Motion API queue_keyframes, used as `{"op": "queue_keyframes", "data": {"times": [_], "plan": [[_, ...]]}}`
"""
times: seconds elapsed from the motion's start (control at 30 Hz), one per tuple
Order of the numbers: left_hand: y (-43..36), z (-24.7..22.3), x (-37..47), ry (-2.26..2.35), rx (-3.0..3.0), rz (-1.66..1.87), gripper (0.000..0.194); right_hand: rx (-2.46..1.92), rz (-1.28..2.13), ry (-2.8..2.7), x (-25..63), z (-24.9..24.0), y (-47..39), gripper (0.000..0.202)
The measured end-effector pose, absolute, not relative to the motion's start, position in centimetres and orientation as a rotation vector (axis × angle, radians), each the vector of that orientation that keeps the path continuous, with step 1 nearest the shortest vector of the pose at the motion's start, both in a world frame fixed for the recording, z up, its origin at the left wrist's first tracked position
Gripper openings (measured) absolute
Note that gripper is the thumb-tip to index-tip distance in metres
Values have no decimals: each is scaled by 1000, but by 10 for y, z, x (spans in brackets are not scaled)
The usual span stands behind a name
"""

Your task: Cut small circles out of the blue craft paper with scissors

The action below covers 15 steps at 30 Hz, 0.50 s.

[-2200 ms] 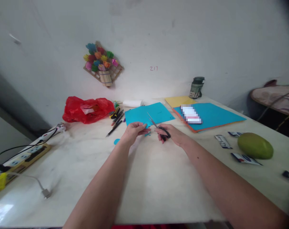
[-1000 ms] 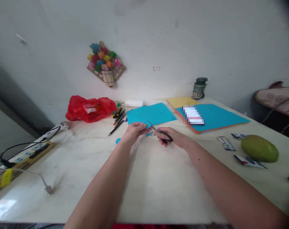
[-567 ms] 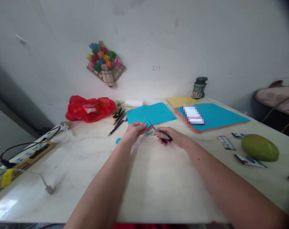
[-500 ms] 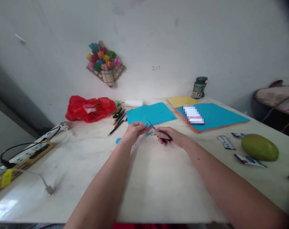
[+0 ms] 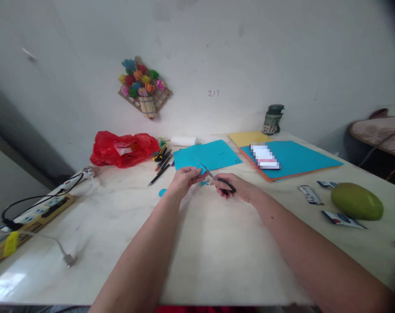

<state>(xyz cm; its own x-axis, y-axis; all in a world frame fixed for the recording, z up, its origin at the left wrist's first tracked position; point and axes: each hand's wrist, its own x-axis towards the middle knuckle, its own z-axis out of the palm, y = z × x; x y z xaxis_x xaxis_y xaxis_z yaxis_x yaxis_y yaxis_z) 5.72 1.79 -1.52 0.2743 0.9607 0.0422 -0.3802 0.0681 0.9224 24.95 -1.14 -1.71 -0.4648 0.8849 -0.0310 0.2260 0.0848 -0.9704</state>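
My left hand (image 5: 186, 178) pinches a small piece of blue paper (image 5: 203, 171), mostly hidden by the fingers. In my right hand (image 5: 231, 184) is a pair of scissors (image 5: 226, 184) with black handles, its blades at the blue piece and pointing up to the left. A blue paper scrap (image 5: 204, 183) shows just below the blades. To the left of my left wrist lies a small round blue cutout (image 5: 162, 192). Behind both hands a blue paper sheet (image 5: 213, 153) lies flat, with a small circle drawn near its right corner.
Several pens (image 5: 160, 174) and a yellow-black cutter (image 5: 160, 154) lie beside a red plastic bag (image 5: 122, 150). On the right are a phone (image 5: 265, 156) on stacked coloured paper (image 5: 301, 158), a green fruit (image 5: 356, 201) and small packets (image 5: 310, 194). A power strip (image 5: 50, 208) runs along the left edge.
Almost nothing differs. Both hands keep their places with the scissors at the blue piece; the view has shifted very slightly.
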Motion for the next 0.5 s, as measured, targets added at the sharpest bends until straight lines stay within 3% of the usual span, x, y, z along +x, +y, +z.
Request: {"op": "queue_keyframes", "data": {"times": [0.5], "plan": [[17, -14, 58, 733, 1019, 1145, 21, -1103, 1380, -1781, 248, -17, -12, 34]]}}
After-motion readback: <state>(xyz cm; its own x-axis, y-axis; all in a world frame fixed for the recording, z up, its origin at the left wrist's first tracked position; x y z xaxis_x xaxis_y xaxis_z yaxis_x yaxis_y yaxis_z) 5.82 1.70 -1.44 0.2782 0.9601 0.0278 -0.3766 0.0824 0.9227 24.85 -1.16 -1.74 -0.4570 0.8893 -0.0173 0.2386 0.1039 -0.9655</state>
